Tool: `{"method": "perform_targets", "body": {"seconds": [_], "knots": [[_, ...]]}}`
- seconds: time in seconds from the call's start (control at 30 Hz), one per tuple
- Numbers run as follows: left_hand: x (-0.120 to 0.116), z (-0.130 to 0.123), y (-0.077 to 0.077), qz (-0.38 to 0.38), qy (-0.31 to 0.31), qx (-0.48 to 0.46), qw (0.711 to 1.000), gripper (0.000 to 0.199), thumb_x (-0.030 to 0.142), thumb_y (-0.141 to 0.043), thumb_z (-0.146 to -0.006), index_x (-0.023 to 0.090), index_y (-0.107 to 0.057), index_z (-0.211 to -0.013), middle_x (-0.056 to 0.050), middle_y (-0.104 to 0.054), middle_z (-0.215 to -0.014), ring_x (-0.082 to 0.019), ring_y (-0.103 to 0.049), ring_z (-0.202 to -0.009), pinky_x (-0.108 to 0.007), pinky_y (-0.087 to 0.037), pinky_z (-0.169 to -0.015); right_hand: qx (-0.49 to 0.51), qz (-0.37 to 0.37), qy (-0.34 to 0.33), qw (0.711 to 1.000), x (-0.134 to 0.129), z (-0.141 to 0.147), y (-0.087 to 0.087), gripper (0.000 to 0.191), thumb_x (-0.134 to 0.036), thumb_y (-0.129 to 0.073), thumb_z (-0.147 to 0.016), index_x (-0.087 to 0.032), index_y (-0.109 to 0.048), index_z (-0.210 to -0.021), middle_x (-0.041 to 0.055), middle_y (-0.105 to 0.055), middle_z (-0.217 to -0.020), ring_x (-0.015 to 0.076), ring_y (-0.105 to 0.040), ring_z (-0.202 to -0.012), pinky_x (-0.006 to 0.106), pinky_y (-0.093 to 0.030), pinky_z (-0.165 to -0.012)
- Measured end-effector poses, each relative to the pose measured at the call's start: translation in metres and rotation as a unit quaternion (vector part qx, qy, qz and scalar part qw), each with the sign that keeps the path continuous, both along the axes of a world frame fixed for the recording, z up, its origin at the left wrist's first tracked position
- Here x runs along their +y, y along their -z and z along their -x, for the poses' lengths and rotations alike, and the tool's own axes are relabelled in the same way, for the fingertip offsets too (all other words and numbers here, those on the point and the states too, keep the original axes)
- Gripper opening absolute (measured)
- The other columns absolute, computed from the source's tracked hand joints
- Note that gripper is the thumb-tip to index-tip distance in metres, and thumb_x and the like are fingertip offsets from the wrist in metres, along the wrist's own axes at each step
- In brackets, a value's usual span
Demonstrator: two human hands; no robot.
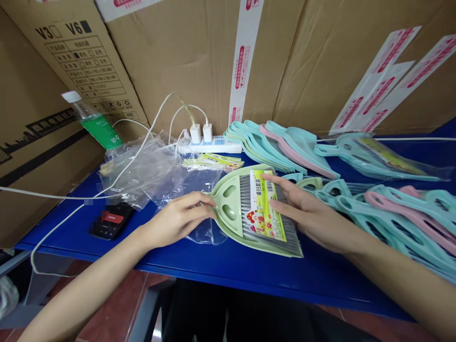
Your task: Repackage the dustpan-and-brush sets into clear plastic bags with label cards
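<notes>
A pale green dustpan point(231, 183) lies above the blue table with a matching hand brush point(245, 204) of grey bristles set in it. On the bristles rests a yellow-green printed label card point(265, 206). My left hand point(185, 216) pinches the handle end of the dustpan at its left. My right hand point(306, 206) has its fingers spread, the fingertips touching the label card and the palm beside the bristles. Under and behind the dustpan lies a clear plastic bag point(206, 232).
Stacked dustpans point(281, 147) and a pile of brushes point(384, 213) lie right. A bagged set point(388, 156) sits behind them. A power strip point(213, 145), cables, loose label cards point(213, 161), clear bags point(138, 166), a phone point(112, 221) and a bottle point(96, 123) stand left, before cardboard boxes point(192, 57).
</notes>
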State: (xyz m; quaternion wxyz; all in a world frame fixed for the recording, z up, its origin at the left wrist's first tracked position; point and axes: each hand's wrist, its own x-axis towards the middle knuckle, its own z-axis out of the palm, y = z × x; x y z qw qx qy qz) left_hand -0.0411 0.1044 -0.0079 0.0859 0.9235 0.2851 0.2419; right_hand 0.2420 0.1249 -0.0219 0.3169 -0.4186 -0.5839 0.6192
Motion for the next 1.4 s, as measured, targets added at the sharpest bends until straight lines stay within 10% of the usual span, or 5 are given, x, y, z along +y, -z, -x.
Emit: {"method": "perform_targets", "body": {"seconds": [0.2, 0.43, 0.63, 1.4], "knots": [[-0.002, -0.002, -0.004, -0.004, -0.009, -0.036, 0.999, 0.023, 0.010, -0.047, -0.096, 0.018, -0.064, -0.109, -0.010, -0.066, -0.117, -0.016, -0.064, -0.110, -0.030, -0.055, -0.091, 0.028, 0.023, 0.009, 0.999, 0.001, 0.003, 0.002, 0.067, -0.040, -0.060, -0.085, -0.029, -0.032, -0.145, 0.0090, -0.052, -0.144, 0.0234, -0.061, -0.117, 0.041, -0.055, -0.095], [0.001, 0.014, -0.011, -0.076, -0.193, 0.034, 0.978, 0.025, 0.023, -0.044, -0.098, 0.018, -0.066, -0.110, -0.009, -0.070, -0.112, -0.023, -0.063, -0.108, -0.043, -0.050, -0.093, 0.030, 0.045, 0.028, 0.998, 0.002, 0.004, -0.003, 0.070, -0.036, -0.060, -0.085, -0.030, -0.029, -0.147, 0.0086, -0.054, -0.143, 0.0232, -0.061, -0.118, 0.040, -0.055, -0.095], [0.002, 0.013, -0.004, -0.011, -0.145, 0.135, 0.980, 0.038, 0.036, -0.042, -0.100, 0.020, -0.060, -0.129, -0.010, -0.055, -0.141, -0.029, -0.046, -0.133, -0.052, -0.041, -0.106, 0.036, 0.052, 0.007, 0.998, 0.001, 0.006, 0.001, 0.072, -0.040, -0.061, -0.085, -0.029, -0.028, -0.148, 0.0097, -0.050, -0.146, 0.0245, -0.059, -0.119, 0.042, -0.053, -0.098], [0.003, -0.005, 0.003, 0.017, -0.101, 0.173, 0.980, 0.049, 0.044, -0.029, -0.103, 0.024, -0.037, -0.147, -0.009, -0.042, -0.152, -0.026, -0.036, -0.141, -0.048, -0.035, -0.113, 0.025, 0.000, -0.054, 0.998, 0.003, 0.018, 0.012, 0.088, -0.061, -0.062, -0.082, -0.037, -0.017, -0.153, 0.0105, -0.040, -0.153, 0.0306, -0.051, -0.129, 0.051, -0.051, -0.099]]}}
